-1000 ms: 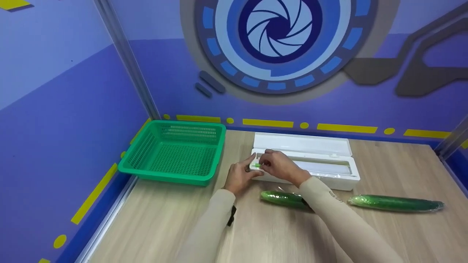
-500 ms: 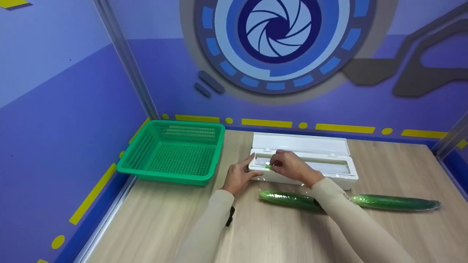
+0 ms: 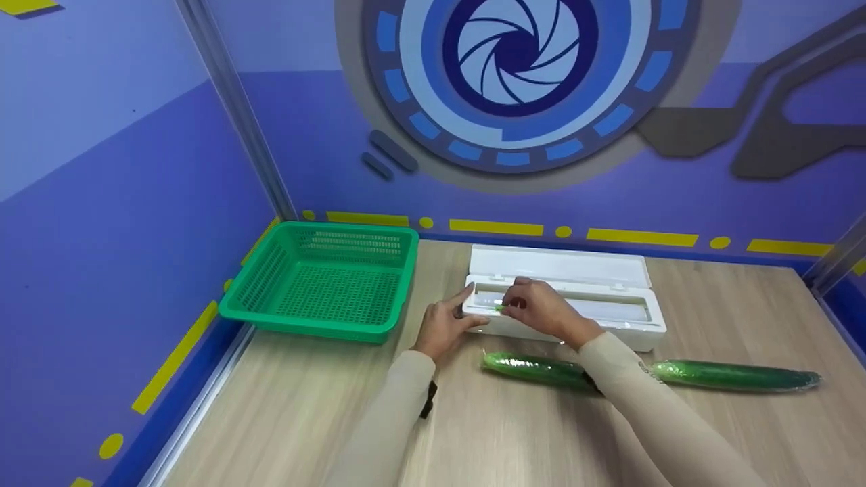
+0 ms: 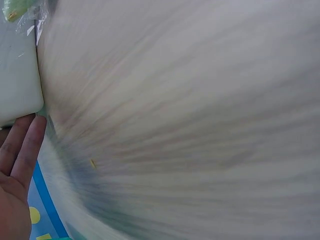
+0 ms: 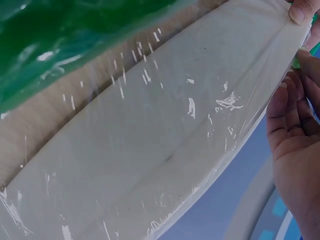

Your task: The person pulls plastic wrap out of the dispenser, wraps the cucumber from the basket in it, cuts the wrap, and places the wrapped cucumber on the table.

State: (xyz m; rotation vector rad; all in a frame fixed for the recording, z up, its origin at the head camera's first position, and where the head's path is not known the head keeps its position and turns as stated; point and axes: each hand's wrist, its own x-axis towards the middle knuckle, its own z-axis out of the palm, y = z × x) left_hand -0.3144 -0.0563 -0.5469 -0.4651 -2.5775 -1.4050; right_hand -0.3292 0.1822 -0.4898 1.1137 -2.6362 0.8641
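Observation:
A white cling film box [image 3: 561, 335] lies on the table with its lid raised at the back and a film roll [image 3: 612, 310] inside. My left hand [image 3: 441, 329] rests against the box's left end, its visible fingers fairly straight in the left wrist view. My right hand [image 3: 541, 308] pinches a small green slide cutter [image 3: 500, 308] on the box's front edge. Clear film [image 5: 190, 107] drapes down the box front in the right wrist view. Nearer me lies a cucumber [image 3: 534, 367], partly hidden by my right forearm.
A second cucumber [image 3: 741, 377], wrapped in film, lies to the right. At the back left stands a green plastic basket [image 3: 318, 329]. Printed panels [image 3: 473, 196] wall off the table's back and left sides.
My right hand has slid a short way right along the box edge with the green cutter, and hardly moved in the last half second. The left hand stays at the box's end.

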